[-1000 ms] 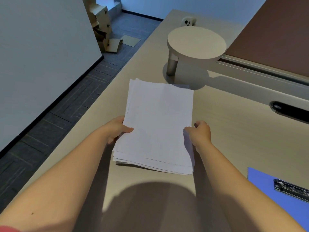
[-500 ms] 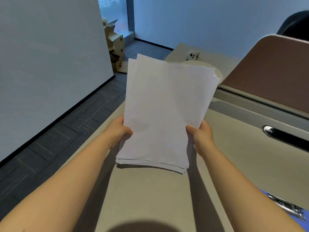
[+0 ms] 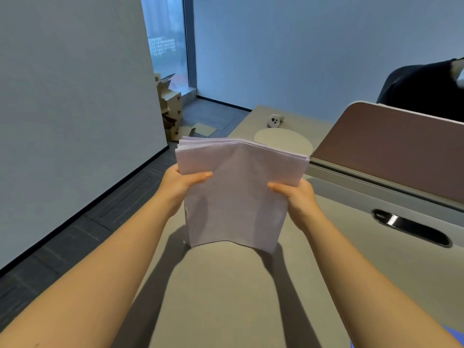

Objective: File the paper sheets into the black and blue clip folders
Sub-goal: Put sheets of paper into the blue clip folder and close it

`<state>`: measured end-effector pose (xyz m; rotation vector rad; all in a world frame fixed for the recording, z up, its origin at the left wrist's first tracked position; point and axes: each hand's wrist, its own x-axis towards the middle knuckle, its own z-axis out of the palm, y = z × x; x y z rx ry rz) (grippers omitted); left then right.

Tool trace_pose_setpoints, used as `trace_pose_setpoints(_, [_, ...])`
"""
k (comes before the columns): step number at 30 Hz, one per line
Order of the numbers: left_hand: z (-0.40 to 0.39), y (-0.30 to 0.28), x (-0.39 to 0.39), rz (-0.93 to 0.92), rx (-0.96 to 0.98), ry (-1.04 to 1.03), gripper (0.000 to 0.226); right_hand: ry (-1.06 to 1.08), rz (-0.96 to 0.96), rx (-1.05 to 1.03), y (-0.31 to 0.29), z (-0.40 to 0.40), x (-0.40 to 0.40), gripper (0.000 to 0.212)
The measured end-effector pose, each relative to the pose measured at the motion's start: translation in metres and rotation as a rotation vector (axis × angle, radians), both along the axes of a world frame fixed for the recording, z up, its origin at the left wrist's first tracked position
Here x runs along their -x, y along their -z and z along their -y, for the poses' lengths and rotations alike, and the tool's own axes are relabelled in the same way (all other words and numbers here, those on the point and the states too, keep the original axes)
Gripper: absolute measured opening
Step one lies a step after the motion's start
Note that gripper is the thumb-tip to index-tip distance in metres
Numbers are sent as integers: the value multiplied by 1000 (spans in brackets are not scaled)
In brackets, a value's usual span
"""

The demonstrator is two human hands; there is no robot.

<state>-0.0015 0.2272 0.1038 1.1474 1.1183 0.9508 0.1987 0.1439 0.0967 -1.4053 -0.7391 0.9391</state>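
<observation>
both hands hold the stack of paper sheets (image 3: 238, 194) upright over the beige desk (image 3: 226, 297), its lower edge resting on or just above the surface, i cannot tell which. left hand (image 3: 179, 183) grips the stack's left edge with the thumb across the front; right hand (image 3: 297, 197) clasps the right edge the same way. the sheets bow along a vertical ridge in the middle. a sliver of the blue clip folder (image 3: 357, 341) shows at the near right corner, well apart from the stack. a round stand (image 3: 283, 143) sits just beyond the paper.
</observation>
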Motion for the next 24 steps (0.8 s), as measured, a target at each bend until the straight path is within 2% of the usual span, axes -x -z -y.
trace_pose_setpoints(4, [-2,-9,6,36,-56,75,29,-22,-3,-38,-11,2,-6,30])
trace_pose_setpoints(8, [0,-1,7,-13,-29,119,38,-51,4,-40,-12,4,-7,32])
trace_pose_setpoints(13, [10,9,-1,-49,28,59,45,11,52,-16,-13,4,-1,35])
trace_pose_setpoints(15, [9,5,-3,-152,-35,22,44,84,209,34,-14,6,0,44])
trace_pose_setpoints(18, [5,-9,-7,-303,-241,22,32,227,635,155,-25,10,3,80])
trace_pose_setpoints(19, [3,-14,-9,-367,-307,29,30,243,756,150,-31,10,6,86])
trace_pose_setpoints(21, [1,-25,-13,-520,-410,55,30,231,995,119,-40,9,12,86])
trace_pose_setpoints(23, [4,-34,-20,-680,-490,119,28,127,1176,137,-43,7,17,69])
trace_pose_setpoints(24, [7,-37,-23,-731,-524,157,25,62,1184,156,-44,6,18,55])
